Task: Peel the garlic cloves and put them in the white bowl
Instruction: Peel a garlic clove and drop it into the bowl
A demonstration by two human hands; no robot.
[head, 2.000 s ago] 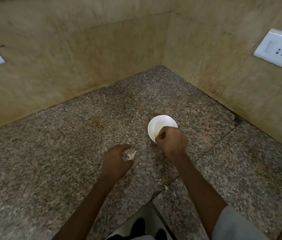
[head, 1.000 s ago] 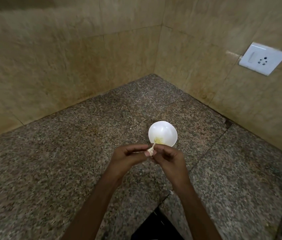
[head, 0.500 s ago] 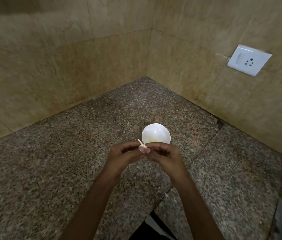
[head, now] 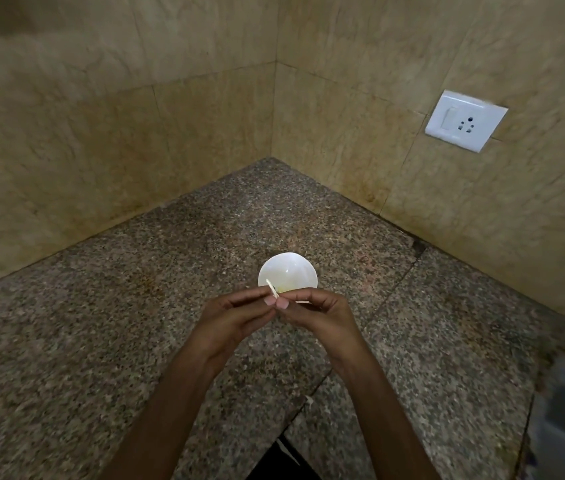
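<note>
1. Since two seconds ago, the right hand (head: 320, 315) has left the white bowl (head: 296, 263) and the left hand (head: 236, 318) has come up off the worktop (head: 101, 306). They now meet just in front of the bowl's near rim.
2. The fingers of both hands are narrow, pinching one garlic clove (head: 275, 295) between thumb and fingertips from either side. The clove is mostly hidden, and only a pale strip of skin sticks up over the bowl's near rim.
3. The bowl sits towards the worktop's back corner. Something yellowish lies inside, too small to tell what.
4. Step in hand is peeling, and the skin looks partly lifted, not off.
5. Next move likely calls for one hand to hold the clove firm while the other pulls the strip clear. After that comes a short reach forward to drop the clove in the bowl, keeping the skin out.
</note>
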